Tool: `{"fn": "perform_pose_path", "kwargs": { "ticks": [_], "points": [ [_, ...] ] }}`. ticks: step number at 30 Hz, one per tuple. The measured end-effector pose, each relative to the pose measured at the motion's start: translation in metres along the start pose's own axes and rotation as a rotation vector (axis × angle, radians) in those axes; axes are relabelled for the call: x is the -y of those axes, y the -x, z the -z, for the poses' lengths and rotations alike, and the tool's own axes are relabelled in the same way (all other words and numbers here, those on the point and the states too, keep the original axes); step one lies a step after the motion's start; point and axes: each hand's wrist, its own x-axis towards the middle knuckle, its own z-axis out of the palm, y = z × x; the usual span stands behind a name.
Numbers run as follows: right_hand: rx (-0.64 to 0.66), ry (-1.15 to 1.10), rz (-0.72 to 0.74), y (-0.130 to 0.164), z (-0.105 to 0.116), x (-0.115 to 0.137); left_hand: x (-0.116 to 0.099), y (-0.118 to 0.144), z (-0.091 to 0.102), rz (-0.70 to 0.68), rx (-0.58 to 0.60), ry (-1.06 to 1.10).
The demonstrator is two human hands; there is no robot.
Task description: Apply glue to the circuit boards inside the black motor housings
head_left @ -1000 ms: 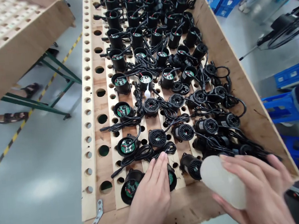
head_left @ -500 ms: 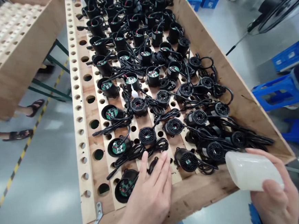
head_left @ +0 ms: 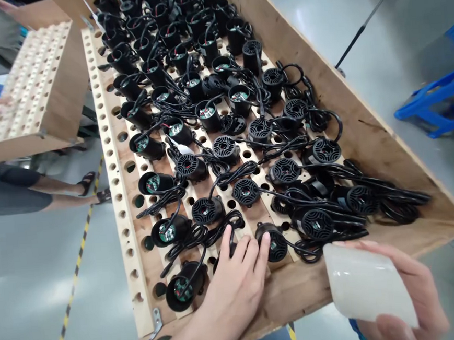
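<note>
My left hand (head_left: 236, 284) lies palm down at the near end of a perforated wooden tray (head_left: 300, 295), fingers spread over a black round motor unit that is mostly hidden under them. Its fingertips touch a coiled black cable (head_left: 200, 232) and a neighbouring black unit (head_left: 276, 242). My right hand (head_left: 402, 297) holds a translucent white plastic bottle (head_left: 368, 287) just past the tray's near right corner. Several black units with green circuit boards, such as one (head_left: 181, 289) left of my left hand, stand in the tray's holes.
The tray's raised right wall (head_left: 348, 108) runs away from me. A second perforated wooden tray (head_left: 32, 96) stands at the left, with another person's legs and sandals (head_left: 90, 188) below it. Blue plastic stools (head_left: 437, 103) stand on the grey floor at right.
The view has swung left and tilted. My right hand has drawn the bottle back from the units to beyond the tray's near edge. My left hand stays on the near unit.
</note>
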Motion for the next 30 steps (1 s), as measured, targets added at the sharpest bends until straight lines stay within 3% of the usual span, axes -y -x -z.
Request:
{"fn": "perform_pose_path", "kwargs": {
  "ticks": [3, 6, 10, 13, 16, 19, 22, 24, 27, 28, 30],
  "points": [
    [-0.086, -0.086, -0.019, 0.003, -0.004, -0.001, -0.001, -0.009, 0.002, 0.02, 0.026, 0.012],
    [-0.091, -0.125, -0.004, 0.002, -0.007, -0.003, 0.0, -0.015, 0.0, 0.017, -0.003, -0.001],
    [0.001, 0.006, 0.052, 0.003, -0.006, -0.011, 0.003, -0.015, -0.01, -0.025, -0.195, 0.029],
    [-0.046, 0.126, 0.031, 0.001, -0.005, -0.015, 0.004, -0.01, -0.013, -0.037, -0.357, 0.048],
    [-0.031, 0.219, -0.018, -0.013, -0.004, -0.009, 0.006, 0.001, -0.001, -0.07, -0.401, 0.016],
    [0.063, 0.308, -0.058, -0.028, -0.007, 0.01, 0.012, 0.028, 0.023, -0.036, -0.422, 0.026],
    [0.106, 0.36, 0.039, -0.031, -0.019, 0.029, 0.028, 0.087, 0.042, 0.111, -0.517, 0.06],
    [0.141, 0.414, 0.186, -0.025, -0.035, 0.036, 0.045, 0.152, 0.044, 0.237, -0.555, 0.044],
    [0.302, 0.625, 0.343, -0.016, -0.06, 0.04, 0.069, 0.288, 0.029, 0.464, -0.518, -0.085],
    [0.367, 0.689, 0.331, -0.014, -0.067, 0.042, 0.074, 0.339, 0.021, 0.518, -0.513, -0.158],
    [0.369, 0.834, 0.219, -0.011, -0.077, 0.05, 0.073, 0.439, 0.004, 0.58, -0.451, -0.306]
  ]
}}
